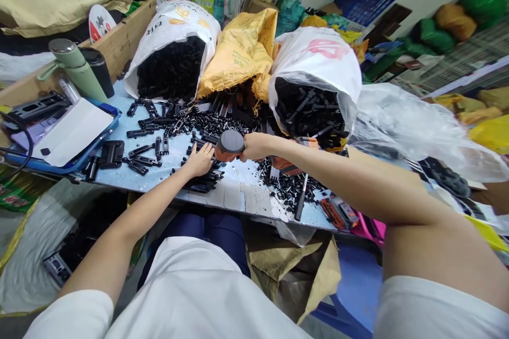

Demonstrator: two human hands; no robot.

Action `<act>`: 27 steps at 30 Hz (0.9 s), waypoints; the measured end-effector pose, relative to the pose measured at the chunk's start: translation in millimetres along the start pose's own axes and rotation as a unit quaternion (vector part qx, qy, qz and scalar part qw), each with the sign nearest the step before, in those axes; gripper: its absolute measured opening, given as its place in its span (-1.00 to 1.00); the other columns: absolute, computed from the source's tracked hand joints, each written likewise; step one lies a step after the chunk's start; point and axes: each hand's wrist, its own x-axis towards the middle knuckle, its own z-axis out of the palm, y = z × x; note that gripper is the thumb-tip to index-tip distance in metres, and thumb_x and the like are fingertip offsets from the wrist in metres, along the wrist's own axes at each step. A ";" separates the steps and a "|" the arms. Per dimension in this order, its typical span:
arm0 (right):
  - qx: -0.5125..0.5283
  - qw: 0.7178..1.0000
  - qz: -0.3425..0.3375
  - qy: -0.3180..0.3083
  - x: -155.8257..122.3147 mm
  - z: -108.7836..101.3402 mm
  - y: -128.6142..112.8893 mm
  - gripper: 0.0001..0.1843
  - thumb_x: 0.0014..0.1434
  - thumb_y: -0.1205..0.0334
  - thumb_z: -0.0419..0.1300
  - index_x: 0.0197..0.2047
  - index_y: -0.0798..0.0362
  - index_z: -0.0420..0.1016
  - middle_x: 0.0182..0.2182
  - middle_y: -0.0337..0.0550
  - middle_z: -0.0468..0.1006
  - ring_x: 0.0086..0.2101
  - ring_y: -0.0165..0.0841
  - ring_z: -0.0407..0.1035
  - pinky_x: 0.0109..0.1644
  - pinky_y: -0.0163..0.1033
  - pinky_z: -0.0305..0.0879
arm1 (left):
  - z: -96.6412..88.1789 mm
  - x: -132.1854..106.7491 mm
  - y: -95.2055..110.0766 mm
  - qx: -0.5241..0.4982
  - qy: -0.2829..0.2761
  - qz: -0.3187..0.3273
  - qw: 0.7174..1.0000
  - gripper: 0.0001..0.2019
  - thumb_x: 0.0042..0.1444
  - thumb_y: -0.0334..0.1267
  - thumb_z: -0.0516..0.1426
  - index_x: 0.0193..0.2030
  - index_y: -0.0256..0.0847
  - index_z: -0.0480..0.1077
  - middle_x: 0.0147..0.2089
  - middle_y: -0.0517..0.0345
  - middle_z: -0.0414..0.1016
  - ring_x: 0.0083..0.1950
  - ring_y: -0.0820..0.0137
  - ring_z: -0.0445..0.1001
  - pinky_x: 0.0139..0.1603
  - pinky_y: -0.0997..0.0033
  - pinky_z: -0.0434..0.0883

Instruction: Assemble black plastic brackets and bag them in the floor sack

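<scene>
My right hand (254, 146) is wrapped around the grip of an orange and black cordless drill (230, 144), its round dark rear end facing up. The drill's tip is hidden beneath its body. Just left of it, my left hand (201, 160) rests with fingers stretched out over a row of black plastic parts (202, 183) on the table. What lies under its fingertips is partly hidden. Long black hinge-like pieces (142, 161) are scattered to the left. A pile of small black parts and screws (284, 183) lies below the drill.
Two white sacks (178, 18) (322, 47) full of black parts flank a yellow sack (238, 47) at the table's back. A blue tray (107, 130) stands left, near a green flask (75, 66). A black-handled tool (301, 201) and an orange battery pack (339, 213) lie at the front right.
</scene>
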 end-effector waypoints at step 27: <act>0.037 0.997 -0.062 0.017 -30.5 45.8 -40.1 -0.84 -0.21 0.27 0.25 -0.46 0.12 0.55 -0.54 -0.13 0.51 -0.46 -0.22 0.45 -0.37 -0.23 0.31 | 35.5 -80.1 21.1 0.039 0.091 0.032 0.995 -0.31 0.05 -0.09 0.16 0.25 -0.49 0.16 0.32 -0.34 0.06 0.38 0.04 -0.07 0.36 0.07 -0.13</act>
